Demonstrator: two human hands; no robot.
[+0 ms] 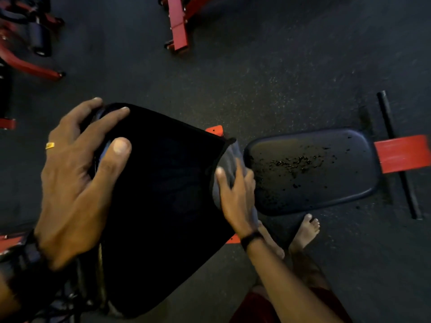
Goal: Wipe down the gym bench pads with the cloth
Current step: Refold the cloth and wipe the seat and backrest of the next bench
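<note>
A raised black backrest pad (161, 190) fills the middle left of the head view. My left hand (77, 178) grips its top end, fingers curled over the edge and thumb on the face. My right hand (235, 194) presses a grey cloth (229, 159) against the pad's lower end, fingers wrapped round the bunched fabric. Beyond it lies the dark seat pad (312, 171), its surface worn and flaking in the middle.
The bench's red frame (401, 152) and a black crossbar (396, 155) extend to the right. My bare feet (303, 231) stand beside the seat pad on the dark rubber floor. Other red machines (179, 22) stand at the top and the left.
</note>
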